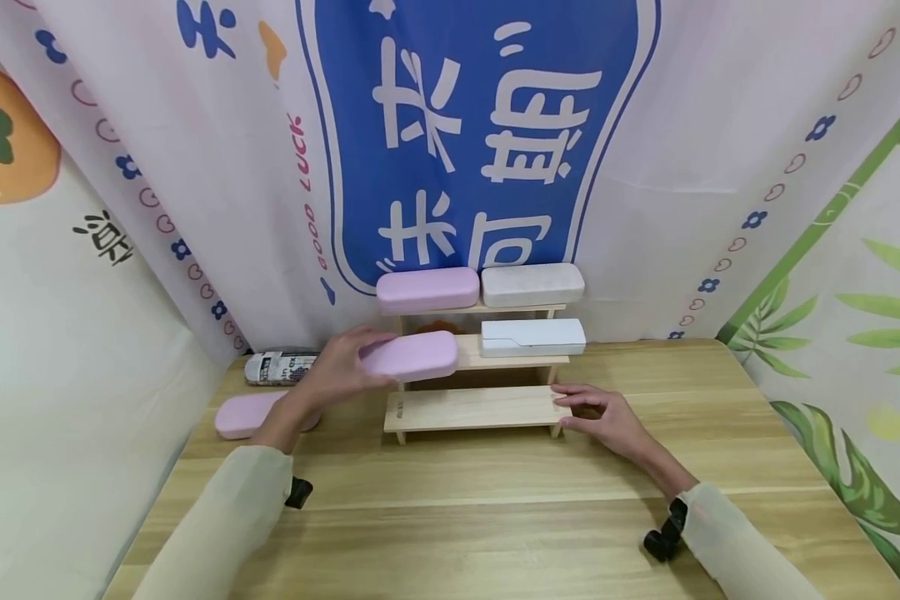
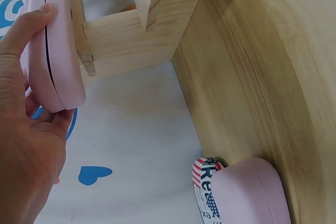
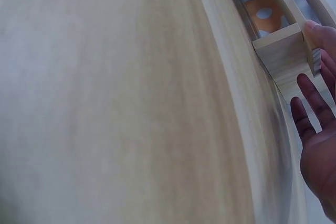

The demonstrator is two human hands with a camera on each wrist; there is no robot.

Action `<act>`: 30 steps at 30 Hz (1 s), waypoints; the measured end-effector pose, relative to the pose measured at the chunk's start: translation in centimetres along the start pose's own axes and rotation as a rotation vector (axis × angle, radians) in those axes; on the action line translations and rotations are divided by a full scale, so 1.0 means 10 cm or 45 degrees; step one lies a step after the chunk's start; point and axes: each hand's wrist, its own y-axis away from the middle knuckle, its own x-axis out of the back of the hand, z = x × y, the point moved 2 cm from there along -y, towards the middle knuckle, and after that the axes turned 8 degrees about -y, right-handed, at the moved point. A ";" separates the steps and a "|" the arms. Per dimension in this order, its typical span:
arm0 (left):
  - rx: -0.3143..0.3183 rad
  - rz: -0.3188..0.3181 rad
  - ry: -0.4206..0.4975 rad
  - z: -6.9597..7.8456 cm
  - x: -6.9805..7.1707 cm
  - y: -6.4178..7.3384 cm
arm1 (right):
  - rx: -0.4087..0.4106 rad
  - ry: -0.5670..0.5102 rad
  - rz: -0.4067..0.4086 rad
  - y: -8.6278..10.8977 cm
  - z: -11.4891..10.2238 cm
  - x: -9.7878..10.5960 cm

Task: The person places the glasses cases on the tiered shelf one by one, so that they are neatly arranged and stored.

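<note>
held pink case (image 1: pixel 411 356): smooth, matt | rack (image 1: pixel 480 408): grained wood | tabletop (image 1: pixel 465 533): wood-grained | printed case (image 1: pixel 266 368), far-left corner: perhaps glossy plastic

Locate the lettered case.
In the head view, the lettered case lies on the table at the left, just behind a pink case and left of the stand.

The person's left arm (image 1: pixel 217 508) and right arm (image 1: pixel 738 537) reach forward, converging, sleeved to the lower forearm. Left hand (image 1: pixel 345 367): raised, thumb opposing the bent fingers (image 2: pixel 52 124) in a grip. Right hand (image 1: pixel 603 417): positioned lower, thumb and index finger gripping, two remaining fingers extended, spread apart.
</note>
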 end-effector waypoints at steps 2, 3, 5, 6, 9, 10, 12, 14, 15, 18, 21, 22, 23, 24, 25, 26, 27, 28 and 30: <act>0.009 -0.007 0.004 0.01 -0.01 -0.02 | 0.003 0.002 0.002 0.00 0.00 0.00; 0.011 -0.009 0.010 0.01 -0.01 -0.04 | 0.001 0.005 0.003 0.00 0.00 0.00; 0.008 -0.011 0.014 0.01 -0.02 -0.07 | -0.001 0.007 0.004 0.00 0.00 0.00; 0.006 -0.010 0.015 0.01 -0.02 -0.08 | -0.004 0.008 0.006 0.00 0.00 0.01; -0.008 -0.006 0.034 0.02 -0.03 -0.12 | -0.011 0.012 0.007 0.00 0.01 0.01; -0.013 -0.004 0.036 0.02 -0.03 -0.13 | -0.012 0.014 0.007 0.00 0.01 0.01; -0.015 -0.002 0.043 0.02 -0.03 -0.14 | -0.007 0.021 0.008 0.00 0.03 0.01; -0.016 0.001 0.045 0.01 -0.04 -0.16 | -0.002 0.025 0.008 0.00 0.04 0.01; -0.018 0.006 0.044 0.01 -0.05 -0.16 | -0.001 0.026 0.010 0.00 0.04 0.01; -0.034 0.029 0.036 0.01 -0.04 -0.17 | -0.002 0.024 0.013 0.00 0.03 0.01; -0.054 0.077 0.027 0.00 -0.04 -0.18 | -0.004 0.022 0.014 0.00 0.02 0.01; -0.059 0.094 0.023 0.00 -0.05 -0.18 | -0.004 0.023 0.014 0.00 0.02 0.01; -0.062 0.111 0.019 0.00 -0.05 -0.18 | -0.003 0.024 0.014 0.00 0.03 0.01; -0.060 0.124 0.014 -0.01 -0.06 -0.18 | -0.002 0.024 0.013 0.00 0.03 0.01; -0.058 0.138 0.010 -0.01 -0.07 -0.18 | -0.001 0.025 0.012 0.00 0.03 0.01; -0.053 0.147 0.005 -0.02 -0.07 -0.18 | -0.001 0.026 0.012 0.00 0.03 0.01; -0.051 0.156 -0.004 -0.02 -0.08 -0.18 | -0.001 0.026 0.013 0.00 0.03 0.01; -0.048 0.165 -0.012 -0.03 -0.09 -0.19 | -0.001 0.025 0.013 0.00 0.03 0.00; -0.041 0.179 -0.025 -0.03 -0.10 -0.19 | -0.002 0.022 0.015 0.01 0.02 0.00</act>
